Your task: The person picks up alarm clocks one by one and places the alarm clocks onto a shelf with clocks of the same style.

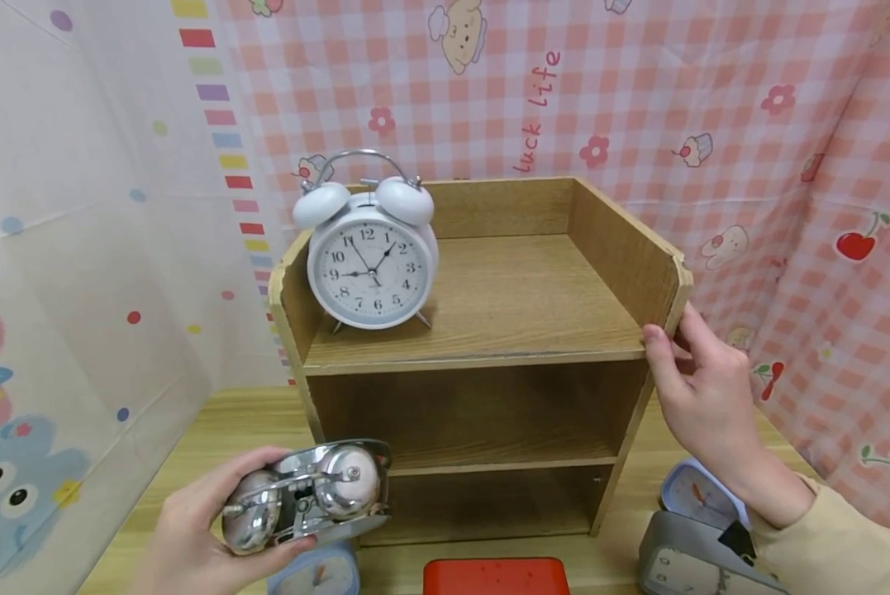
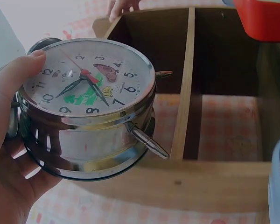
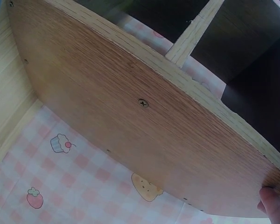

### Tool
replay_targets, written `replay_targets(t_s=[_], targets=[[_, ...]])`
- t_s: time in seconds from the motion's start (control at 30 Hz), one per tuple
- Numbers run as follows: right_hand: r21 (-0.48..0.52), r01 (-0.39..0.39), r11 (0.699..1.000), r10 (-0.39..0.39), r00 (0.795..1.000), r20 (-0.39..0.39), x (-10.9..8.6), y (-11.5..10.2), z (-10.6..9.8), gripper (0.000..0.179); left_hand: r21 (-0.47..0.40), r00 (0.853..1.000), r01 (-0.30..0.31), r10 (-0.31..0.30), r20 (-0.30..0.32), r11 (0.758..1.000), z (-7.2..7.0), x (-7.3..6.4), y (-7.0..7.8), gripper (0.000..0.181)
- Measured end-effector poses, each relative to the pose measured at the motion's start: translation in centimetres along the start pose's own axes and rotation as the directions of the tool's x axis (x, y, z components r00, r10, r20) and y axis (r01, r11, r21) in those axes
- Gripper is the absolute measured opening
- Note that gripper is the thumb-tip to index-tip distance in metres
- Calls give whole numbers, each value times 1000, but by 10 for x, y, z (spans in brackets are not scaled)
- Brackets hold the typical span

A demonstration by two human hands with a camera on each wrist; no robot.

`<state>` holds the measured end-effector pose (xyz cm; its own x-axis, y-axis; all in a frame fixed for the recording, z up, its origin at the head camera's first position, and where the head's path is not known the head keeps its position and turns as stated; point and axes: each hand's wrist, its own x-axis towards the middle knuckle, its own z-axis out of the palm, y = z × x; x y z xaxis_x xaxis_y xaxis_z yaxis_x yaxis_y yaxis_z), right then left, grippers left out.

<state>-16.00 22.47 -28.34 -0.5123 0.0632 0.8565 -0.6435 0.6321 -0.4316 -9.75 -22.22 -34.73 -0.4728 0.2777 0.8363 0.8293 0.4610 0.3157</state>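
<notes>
My left hand (image 1: 187, 525) grips a silver twin-bell alarm clock (image 1: 349, 487) in front of the wooden shelf's (image 1: 519, 289) lower left. Bells and handle show in the head view; in the left wrist view the clock's dial (image 2: 84, 77) faces up, the thumb on its rim. With the thumb at the front edge and fingers behind the side panel, my right hand (image 1: 712, 397) pinches the shelf's right side. Only part of that hand (image 3: 273, 205) shows in the right wrist view. A white twin-bell alarm clock (image 1: 373, 273) stands upright on the top board's left.
Below the shelf's front are a red object (image 1: 497, 577) and a light blue clock (image 1: 318, 572), both cut off by the frame. By the right forearm lie another blue clock (image 1: 701, 492) and a grey clock (image 1: 690, 554). Patterned curtains (image 1: 504, 107) hang behind and beside.
</notes>
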Motion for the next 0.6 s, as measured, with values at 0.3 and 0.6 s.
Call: replay_targets(t_s=[0.3,0.6], targets=[[-4,0,1000,0,1000,-9,-1,1,0,28,-46,991,40,-34,126,998,21,16,13,83],[-8,-3,1000,3,1000,1,-1,1,1,29,-123,983,-18,40,179,992,39,49,36,76]])
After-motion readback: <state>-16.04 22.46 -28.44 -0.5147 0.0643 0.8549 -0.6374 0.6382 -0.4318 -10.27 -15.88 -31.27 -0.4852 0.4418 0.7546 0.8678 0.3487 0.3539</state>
